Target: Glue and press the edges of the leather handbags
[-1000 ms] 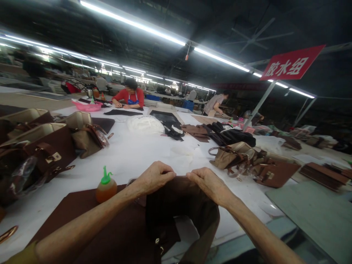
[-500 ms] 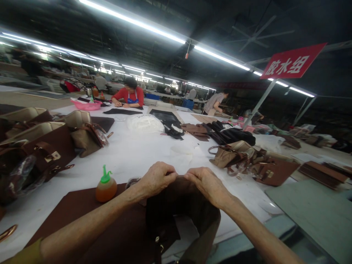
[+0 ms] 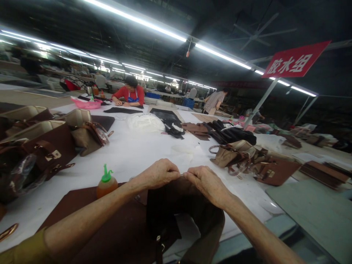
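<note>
A dark brown handbag (image 3: 176,212) stands open in front of me on the white table (image 3: 137,150). Both hands pinch its far top rim. My left hand (image 3: 159,174) is closed on the rim from the left. Closed on the same rim from the right is my right hand (image 3: 205,183). The fingertips of the two hands nearly meet at the middle of the rim. A flat brown leather sheet (image 3: 90,216) lies under and to the left of the bag. An orange glue bottle with a green nozzle (image 3: 106,185) stands just left of my left forearm.
Several brown and tan handbags (image 3: 46,143) crowd the left side, and more bags (image 3: 247,157) lie at the right. A white bundle (image 3: 144,122) and dark leather pieces (image 3: 198,130) sit farther back. A person in red (image 3: 129,96) works across the table; a red sign (image 3: 294,62) hangs at right.
My two hands have drawn closer together along the bag's rim and lifted slightly. The view has shifted a little; nothing else has moved.
</note>
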A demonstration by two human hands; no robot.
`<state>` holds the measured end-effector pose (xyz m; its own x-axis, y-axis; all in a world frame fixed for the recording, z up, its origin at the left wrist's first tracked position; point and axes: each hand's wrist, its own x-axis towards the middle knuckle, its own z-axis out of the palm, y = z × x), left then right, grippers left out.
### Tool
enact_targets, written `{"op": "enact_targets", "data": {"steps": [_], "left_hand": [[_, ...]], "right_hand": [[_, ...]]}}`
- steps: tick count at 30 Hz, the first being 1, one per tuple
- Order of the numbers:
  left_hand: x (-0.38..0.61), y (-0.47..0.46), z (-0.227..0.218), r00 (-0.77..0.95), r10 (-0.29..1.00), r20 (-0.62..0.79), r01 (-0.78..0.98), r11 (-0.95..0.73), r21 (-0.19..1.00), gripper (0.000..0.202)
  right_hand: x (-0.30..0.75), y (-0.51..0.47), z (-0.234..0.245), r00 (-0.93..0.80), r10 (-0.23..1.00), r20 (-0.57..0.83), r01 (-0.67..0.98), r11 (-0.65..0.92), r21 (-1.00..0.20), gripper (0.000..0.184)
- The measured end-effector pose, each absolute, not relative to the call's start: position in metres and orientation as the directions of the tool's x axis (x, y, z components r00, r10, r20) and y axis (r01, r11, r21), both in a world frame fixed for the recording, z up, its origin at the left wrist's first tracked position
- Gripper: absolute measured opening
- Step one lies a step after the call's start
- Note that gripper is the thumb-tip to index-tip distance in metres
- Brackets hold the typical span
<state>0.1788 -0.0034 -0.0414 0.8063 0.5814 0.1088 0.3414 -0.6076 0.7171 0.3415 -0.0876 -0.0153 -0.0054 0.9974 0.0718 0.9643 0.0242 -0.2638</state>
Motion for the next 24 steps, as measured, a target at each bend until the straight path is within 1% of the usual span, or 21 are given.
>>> {"op": "enact_targets", "data": {"steps": [2,6,8,11,14,18,20,22,24], "left_hand": [[0.181,-0.006,-0.036,0.809,0.577,0.108,0.363,-0.636,0.681,0.028],[0.184,-0.013,-0.03,0.792,0.592,0.147,0.412,-0.697,0.587,0.026],[0.184,-0.015,-0.032,0.78,0.6,0.181,0.425,-0.718,0.551,0.026],[0.185,-0.017,-0.037,0.764,0.603,0.228,0.419,-0.734,0.535,0.025],[0.184,-0.015,-0.04,0.767,0.6,0.225,0.39,-0.716,0.579,0.025],[0.174,-0.007,-0.038,0.782,0.594,0.187,0.291,-0.614,0.734,0.028],[0.163,-0.003,-0.035,0.75,0.64,0.166,0.289,-0.543,0.788,0.03],[0.15,-0.001,-0.033,0.697,0.704,0.138,0.319,-0.476,0.819,0.031],[0.139,-0.003,-0.033,0.662,0.742,0.107,0.336,-0.421,0.842,0.032]], "right_hand": [[0.341,-0.088,-0.015,-0.042,0.997,0.072,0.956,0.061,-0.287,0.033],[0.343,-0.086,-0.014,-0.181,0.981,0.065,0.912,0.193,-0.362,0.026],[0.343,-0.083,-0.015,-0.205,0.978,0.046,0.902,0.207,-0.38,0.026],[0.343,-0.08,-0.017,-0.216,0.975,0.047,0.901,0.218,-0.375,0.024],[0.343,-0.08,-0.02,-0.193,0.978,0.076,0.914,0.208,-0.348,0.024],[0.342,-0.082,-0.022,-0.125,0.987,0.097,0.937,0.15,-0.317,0.023],[0.342,-0.083,-0.022,-0.108,0.99,0.092,0.941,0.132,-0.311,0.023],[0.342,-0.083,-0.021,-0.1,0.991,0.083,0.941,0.122,-0.316,0.023],[0.341,-0.083,-0.021,-0.091,0.993,0.082,0.937,0.113,-0.33,0.023]]}}
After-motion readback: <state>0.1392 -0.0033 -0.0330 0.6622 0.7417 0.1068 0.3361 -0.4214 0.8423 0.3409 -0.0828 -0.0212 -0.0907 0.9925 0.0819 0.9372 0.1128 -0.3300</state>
